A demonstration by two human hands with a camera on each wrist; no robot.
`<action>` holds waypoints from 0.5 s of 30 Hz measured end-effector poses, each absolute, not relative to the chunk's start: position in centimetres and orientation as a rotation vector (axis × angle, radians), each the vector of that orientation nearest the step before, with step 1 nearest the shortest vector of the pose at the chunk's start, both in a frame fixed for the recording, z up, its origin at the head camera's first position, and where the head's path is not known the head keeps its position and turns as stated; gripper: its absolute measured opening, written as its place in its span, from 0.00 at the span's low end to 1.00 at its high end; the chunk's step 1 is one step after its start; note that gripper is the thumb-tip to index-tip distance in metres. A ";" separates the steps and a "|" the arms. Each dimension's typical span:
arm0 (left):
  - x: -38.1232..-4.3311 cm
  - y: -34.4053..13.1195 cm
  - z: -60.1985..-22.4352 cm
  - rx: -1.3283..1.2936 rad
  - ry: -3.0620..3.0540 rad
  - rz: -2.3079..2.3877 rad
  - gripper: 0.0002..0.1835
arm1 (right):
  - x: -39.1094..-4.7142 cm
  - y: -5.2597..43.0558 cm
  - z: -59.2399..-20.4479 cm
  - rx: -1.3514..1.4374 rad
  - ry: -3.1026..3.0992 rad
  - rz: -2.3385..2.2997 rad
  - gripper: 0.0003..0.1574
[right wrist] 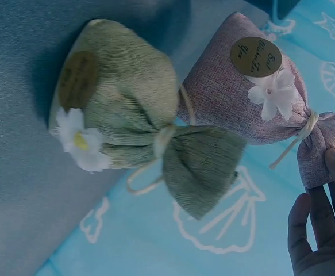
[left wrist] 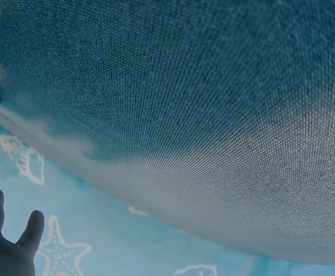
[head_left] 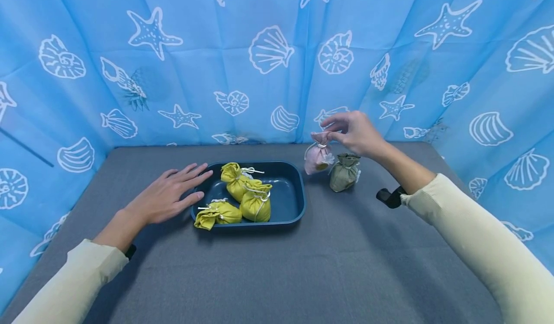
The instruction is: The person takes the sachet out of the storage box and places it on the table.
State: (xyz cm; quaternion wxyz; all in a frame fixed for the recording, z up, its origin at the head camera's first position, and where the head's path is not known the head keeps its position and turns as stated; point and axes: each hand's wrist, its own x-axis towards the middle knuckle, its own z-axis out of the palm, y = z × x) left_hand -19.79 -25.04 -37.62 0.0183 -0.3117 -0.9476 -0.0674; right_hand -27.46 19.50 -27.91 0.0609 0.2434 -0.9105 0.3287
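Observation:
By its gathered top, my right hand (head_left: 356, 132) pinches a pink drawstring pouch (head_left: 318, 160). A white flower and a round gold label show on this pouch (right wrist: 245, 86) in the right wrist view. Just right of it stands a green drawstring pouch (head_left: 345, 174), also with a flower and label. My left hand (head_left: 166, 194) lies with spread fingers at the left rim of a dark blue tray (head_left: 287, 196). Inside the tray are three yellow pouches (head_left: 255, 204), one leaning over the front left rim. The left wrist view shows mostly tablecloth and a few fingertips (left wrist: 32, 230).
A grey cloth (head_left: 277, 280) covers the table. Behind and at both sides hangs a blue curtain (head_left: 195, 74) printed with shells and starfish, close to the table's back edge. The green pouch stands below my right wrist.

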 end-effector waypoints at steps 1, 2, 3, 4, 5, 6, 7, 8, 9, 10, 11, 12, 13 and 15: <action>-19.8 -25.0 -37.6 -0.968 -2.943 -0.210 0.32 | -27.5 19.5 -28.1 0.728 -2.766 0.984 0.17; -19.8 -25.0 -37.6 -0.969 -2.943 -0.210 0.32 | -27.5 19.6 -28.2 0.723 -2.774 0.978 0.17; -19.8 -25.0 -37.5 -0.970 -2.943 -0.210 0.32 | -27.5 19.6 -28.4 0.719 -2.781 0.982 0.17; -19.8 -25.0 -37.5 -0.970 -2.943 -0.211 0.32 | -27.5 19.6 -28.5 0.720 -2.783 0.988 0.17; -19.8 -25.0 -37.5 -0.970 -2.942 -0.212 0.32 | -27.5 19.7 -28.7 0.720 -2.788 0.984 0.17; -19.8 -25.0 -37.5 -0.971 -2.941 -0.211 0.32 | -27.5 19.7 -28.8 0.718 -2.793 0.985 0.17; -19.8 -25.0 -37.5 -0.972 -2.941 -0.209 0.32 | -27.5 19.7 -29.0 0.718 -2.795 0.982 0.17; -19.8 -25.0 -37.5 -0.971 -2.941 -0.208 0.32 | -27.5 19.7 -29.1 0.715 -2.800 0.988 0.17; -19.8 -25.0 -37.5 -0.970 -2.941 -0.207 0.32 | -27.5 19.7 -29.3 0.711 -2.807 0.989 0.17; -19.8 -25.0 -37.5 -0.969 -2.943 -0.207 0.32 | -27.5 19.7 -29.4 0.709 -2.813 0.983 0.16; -19.8 -25.0 -37.5 -0.967 -2.946 -0.207 0.32 | -27.6 19.7 -29.6 0.707 -2.820 0.974 0.16; -19.8 -25.0 -37.5 -0.966 -2.948 -0.206 0.32 | -27.6 19.7 -29.7 0.707 -2.825 0.972 0.16; -19.8 -25.0 -37.5 -0.964 -2.950 -0.208 0.32 | -27.6 19.7 -29.9 0.711 -2.827 0.965 0.16; -19.8 -25.0 -37.5 -0.963 -2.952 -0.210 0.32 | -27.5 19.7 -30.2 0.718 -2.833 0.972 0.16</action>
